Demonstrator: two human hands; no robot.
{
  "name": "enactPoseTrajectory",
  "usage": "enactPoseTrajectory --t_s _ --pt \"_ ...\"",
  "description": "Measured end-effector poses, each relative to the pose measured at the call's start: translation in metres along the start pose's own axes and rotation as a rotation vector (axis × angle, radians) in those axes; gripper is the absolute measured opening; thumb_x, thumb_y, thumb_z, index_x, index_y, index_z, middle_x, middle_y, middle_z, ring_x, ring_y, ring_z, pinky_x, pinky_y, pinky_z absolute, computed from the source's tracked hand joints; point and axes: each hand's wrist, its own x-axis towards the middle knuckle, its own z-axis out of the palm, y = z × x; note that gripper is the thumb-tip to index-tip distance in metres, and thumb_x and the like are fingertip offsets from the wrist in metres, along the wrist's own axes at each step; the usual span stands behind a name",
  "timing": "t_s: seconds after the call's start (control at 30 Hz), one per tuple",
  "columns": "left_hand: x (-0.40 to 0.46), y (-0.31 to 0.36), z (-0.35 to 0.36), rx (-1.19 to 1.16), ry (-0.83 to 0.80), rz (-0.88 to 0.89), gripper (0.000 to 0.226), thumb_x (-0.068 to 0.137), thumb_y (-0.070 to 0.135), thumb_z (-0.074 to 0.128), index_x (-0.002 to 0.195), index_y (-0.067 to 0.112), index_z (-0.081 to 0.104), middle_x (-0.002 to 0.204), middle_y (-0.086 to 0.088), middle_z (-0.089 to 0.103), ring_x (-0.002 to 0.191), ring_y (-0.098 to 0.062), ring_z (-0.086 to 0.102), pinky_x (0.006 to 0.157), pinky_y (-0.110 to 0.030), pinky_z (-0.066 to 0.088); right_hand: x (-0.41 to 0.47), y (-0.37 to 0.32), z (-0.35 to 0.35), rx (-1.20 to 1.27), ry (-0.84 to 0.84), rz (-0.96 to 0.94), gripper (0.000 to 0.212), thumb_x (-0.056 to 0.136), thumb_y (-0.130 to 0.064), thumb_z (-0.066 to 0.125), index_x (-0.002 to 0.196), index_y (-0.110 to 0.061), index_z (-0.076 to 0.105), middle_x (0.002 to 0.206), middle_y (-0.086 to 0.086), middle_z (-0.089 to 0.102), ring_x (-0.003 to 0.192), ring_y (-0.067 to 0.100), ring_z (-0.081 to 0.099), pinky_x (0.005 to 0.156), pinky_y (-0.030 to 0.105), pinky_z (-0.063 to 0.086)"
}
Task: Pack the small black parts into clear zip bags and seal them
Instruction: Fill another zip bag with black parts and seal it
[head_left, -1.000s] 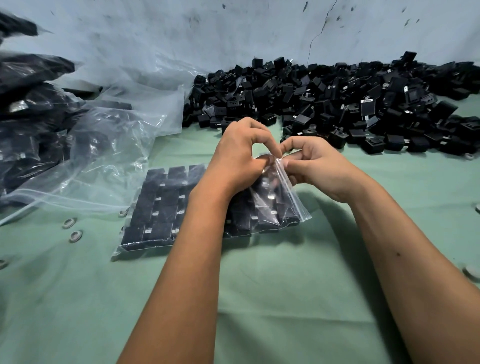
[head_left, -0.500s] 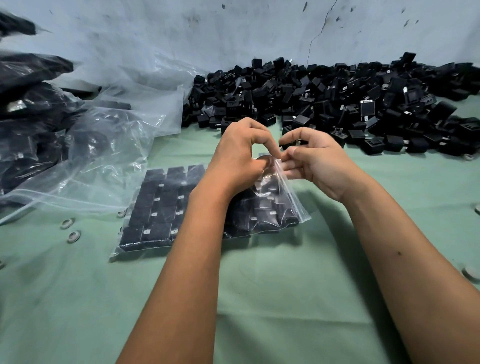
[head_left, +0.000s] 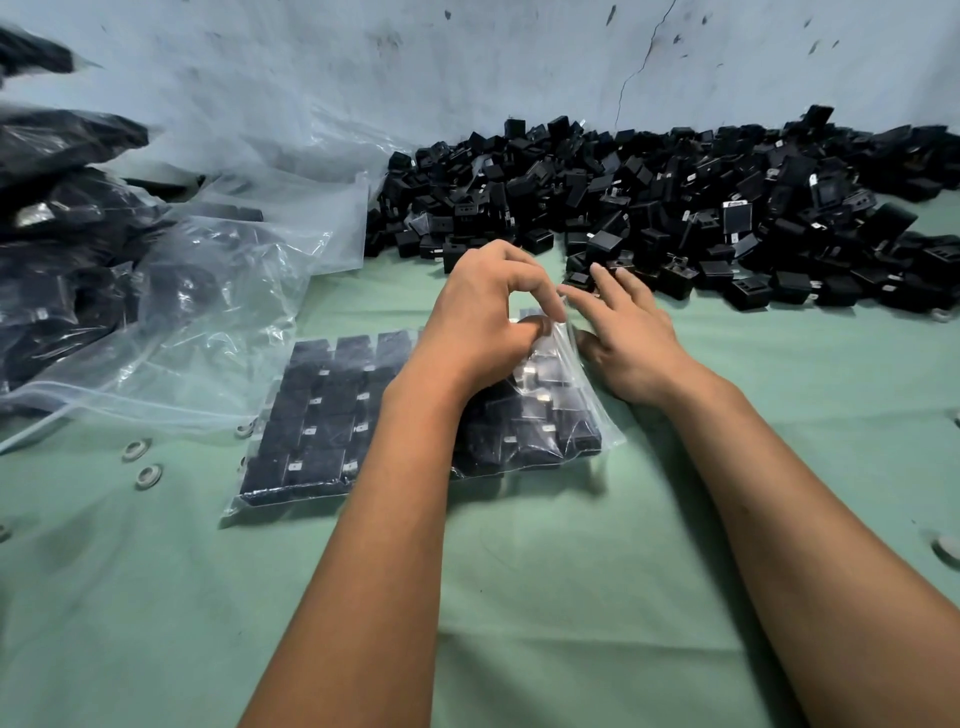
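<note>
Green cloth covered the surface, and near its middle lay the clear zip bag, flat, with small black parts lined up inside in neat rows, most likely so that the bag stayed thin and its mouth could close evenly. The mouth faced right, toward the hands. The left hand pinched the top corner of that mouth between thumb and forefinger, apparently to hold the zip strip taut and keep the bag from sliding. The right hand was spread, fingers straight, just beside the mouth and gripping nothing; whether its thumb touched the plastic could not be told. I judged the sealing to be at or near its end, though whether the strip was closed along its full length was not visible.

Beyond the hands, a long heap of loose black parts ran along the cracked wall, within easy reach for the next fill. To the left lay empty clear bags, crumpled and overlapping, and behind them filled bags piled up, out of the working space. A few small pale rings sat on the cloth near the bag's left edge.
</note>
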Motion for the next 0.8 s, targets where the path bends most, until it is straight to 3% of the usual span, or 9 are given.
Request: enactPoseTrajectory --t_s 0.07,0.13,0.2,0.27,0.37,0.5,0.63,0.73,0.8 --pt "0.000 0.001 0.001 0.003 -0.003 -0.001 0.027 0.078 0.008 0.082 0.080 0.035 0.079 0.109 0.011 0.061 0.112 -0.008 0.057 0.097 -0.036 0.050 0.000 -0.002 -0.002 0.057 0.069 -0.020 0.048 0.104 -0.034 0.053 0.151 -0.036 0.043 0.164 0.005 0.030 0.151 0.030 0.020 0.118 0.054 0.027" --pt "0.000 0.001 0.001 0.007 -0.008 -0.002 0.026 0.078 0.008 0.081 0.080 0.034 0.079 0.109 0.010 0.062 0.112 -0.009 0.057 0.097 -0.037 0.050 -0.003 -0.005 -0.005 0.201 0.267 -0.050 0.033 0.098 -0.028 0.064 0.130 -0.025 0.061 0.129 0.003 0.055 0.126 0.026 0.041 0.107 0.044 0.039" --pt "0.001 0.001 0.001 0.011 -0.009 -0.004 0.026 0.078 0.008 0.082 0.080 0.034 0.079 0.110 0.010 0.061 0.113 -0.010 0.057 0.097 -0.039 0.051 -0.006 -0.007 -0.006 0.232 0.362 -0.052 0.026 0.094 -0.030 0.069 0.119 -0.023 0.063 0.111 -0.004 0.054 0.115 0.021 0.039 0.100 0.031 0.039" --pt "0.001 0.001 0.001 0.013 -0.008 -0.005 0.026 0.078 0.009 0.082 0.079 0.035 0.078 0.109 0.011 0.061 0.114 -0.012 0.057 0.097 -0.041 0.051 -0.008 -0.009 -0.006 0.195 0.291 -0.066 0.036 0.095 -0.034 0.069 0.129 -0.027 0.061 0.122 0.002 0.050 0.124 0.024 0.035 0.104 0.021 0.035" --pt "0.001 0.001 0.001 0.017 -0.005 -0.004 0.025 0.078 0.010 0.083 0.079 0.034 0.079 0.109 0.011 0.061 0.113 -0.012 0.057 0.097 -0.041 0.050 -0.007 -0.013 -0.004 0.078 0.108 -0.128 0.047 0.101 -0.030 0.059 0.147 -0.036 0.051 0.151 0.003 0.044 0.140 0.029 0.030 0.116 0.046 0.033" --pt "0.001 0.000 0.001 0.014 -0.005 -0.003 0.026 0.078 0.009 0.084 0.079 0.035 0.079 0.109 0.011 0.061 0.112 -0.012 0.057 0.097 -0.039 0.050 -0.008 -0.012 -0.006 0.206 0.210 -0.120 0.030 0.101 -0.024 0.061 0.130 -0.027 0.066 0.123 0.002 0.059 0.121 0.026 0.046 0.102 0.037 0.040" --pt "0.000 0.000 0.000 0.018 -0.008 -0.006 0.026 0.078 0.009 0.084 0.079 0.034 0.079 0.109 0.012 0.061 0.113 -0.011 0.056 0.098 -0.041 0.051 -0.008 -0.014 -0.009 0.156 0.386 0.086 0.017 0.098 -0.038 0.062 0.101 -0.025 0.072 0.101 0.002 0.058 0.110 0.028 0.049 0.089 0.035 0.040" --pt "0.000 0.001 -0.001 0.018 -0.009 -0.012 0.025 0.078 0.010 0.083 0.080 0.034 0.079 0.110 0.011 0.061 0.115 -0.012 0.056 0.098 -0.043 0.050 -0.011 -0.011 -0.013 0.085 0.457 0.208 0.030 0.092 -0.050 0.069 0.089 -0.020 0.071 0.102 0.003 0.055 0.114 0.027 0.046 0.093 0.035 0.039" --pt "0.000 0.001 -0.002 0.023 -0.014 -0.014 0.025 0.079 0.010 0.083 0.079 0.034 0.079 0.111 0.011 0.061 0.115 -0.012 0.056 0.098 -0.044 0.050 -0.013 -0.012 -0.015 0.094 0.400 0.175 0.031 0.086 -0.047 0.077 0.097 -0.020 0.067 0.112 0.002 0.058 0.118 0.026 0.047 0.099 0.037 0.041"
